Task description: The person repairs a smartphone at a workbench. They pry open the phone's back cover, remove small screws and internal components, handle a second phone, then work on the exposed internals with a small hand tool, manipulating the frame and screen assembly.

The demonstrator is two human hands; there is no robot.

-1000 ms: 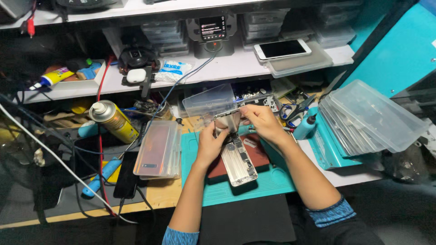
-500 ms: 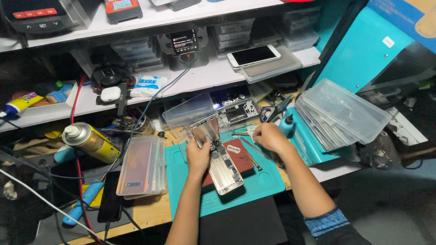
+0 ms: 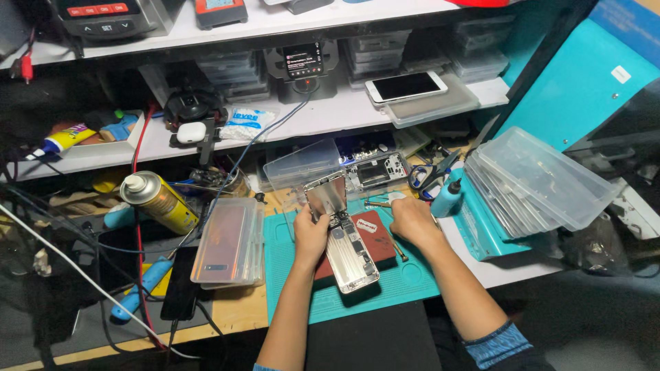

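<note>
Nearest the camera, both forearms are reaching up from six o'clock onto a teal work mat (image 3: pixel 412 278) that is lying at the bench's front edge. The left hand (image 3: pixel 311 233) is sitting at the centre of the view, its fingers closing on the upper end of an opened phone (image 3: pixel 350 251), which is lying on a dark red pad (image 3: pixel 375 237) on the mat with its circuit boards facing up; the phone's lifted panel (image 3: pixel 326 194) is standing tilted at twelve o'clock from that hand, touching its fingertips. The right hand (image 3: pixel 412 221) is resting at three o'clock from the phone, just beside it, fingers curling down onto the mat; whether they are pinching anything cannot be told. At nine o'clock from the left hand, a clear tray (image 3: pixel 230 240) holding a pinkish phone back is lying on the wood, with a yellow spray can (image 3: pixel 159 200) lying tilted beyond it at ten o'clock. At two o'clock from the right hand, a small blue bottle (image 3: pixel 448 199) is standing near a stack of clear plastic lids (image 3: pixel 543 182). Farther off, at twelve o'clock, a white phone (image 3: pixel 405 86) is lying face up on the shelf.
</note>
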